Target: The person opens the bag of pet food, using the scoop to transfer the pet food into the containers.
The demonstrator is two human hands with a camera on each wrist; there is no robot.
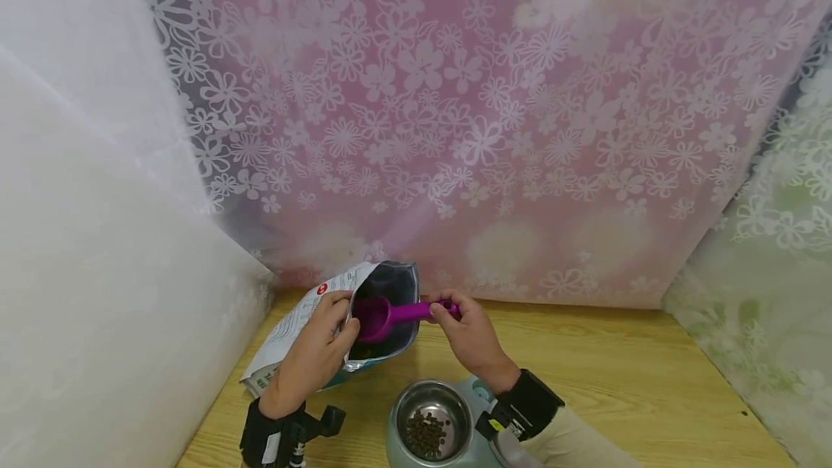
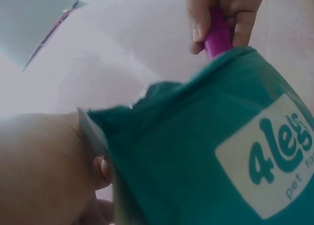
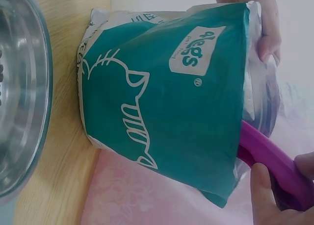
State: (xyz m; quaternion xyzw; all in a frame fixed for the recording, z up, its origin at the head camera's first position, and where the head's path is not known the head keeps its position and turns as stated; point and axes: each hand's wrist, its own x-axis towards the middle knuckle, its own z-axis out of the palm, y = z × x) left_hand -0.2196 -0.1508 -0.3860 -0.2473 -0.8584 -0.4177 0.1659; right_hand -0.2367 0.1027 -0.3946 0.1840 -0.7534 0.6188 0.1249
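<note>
A teal and white pet food bag (image 3: 167, 92) leans to the left, its silvery mouth (image 1: 399, 284) facing up and right. My left hand (image 1: 320, 349) grips the bag at the near-left rim, fingertips at the edge of the opening. With thumb and fingers, my right hand (image 1: 471, 331) holds a purple scoop (image 1: 373, 320) by its handle. The scoop's cup is inside the bag's mouth, and its handle crosses the rim. From the left wrist, only a short length of the purple handle (image 2: 218, 36) shows above the teal side; the bag's contents are hidden.
A steel bowl (image 1: 464, 410) with brown kibble (image 1: 425, 433) sits in a pale blue-green holder (image 1: 395, 446) in front of the bag, below my right hand. The wooden tabletop (image 1: 604, 360) meets a pink flowered curtain (image 1: 422, 128) behind and a white wall (image 1: 117, 237) at left.
</note>
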